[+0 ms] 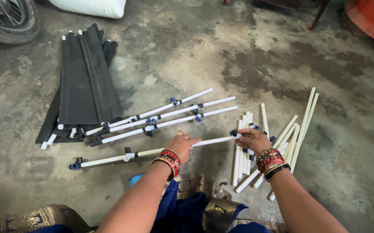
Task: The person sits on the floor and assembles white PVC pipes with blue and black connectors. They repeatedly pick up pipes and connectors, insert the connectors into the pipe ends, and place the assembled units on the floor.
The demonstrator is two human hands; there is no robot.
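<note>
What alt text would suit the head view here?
A person's left hand and right hand hold a long white pipe with dark joints over a concrete floor. Three similar pipes lie beyond, loose white rods at right, folded black fabric panels at left.

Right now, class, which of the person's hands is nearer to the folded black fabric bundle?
Left. The left hand grips the middle of a white pipe, just right of and below the folded black fabric bundle. The right hand holds that pipe's far right end, farther away beside the loose pipes.
</note>
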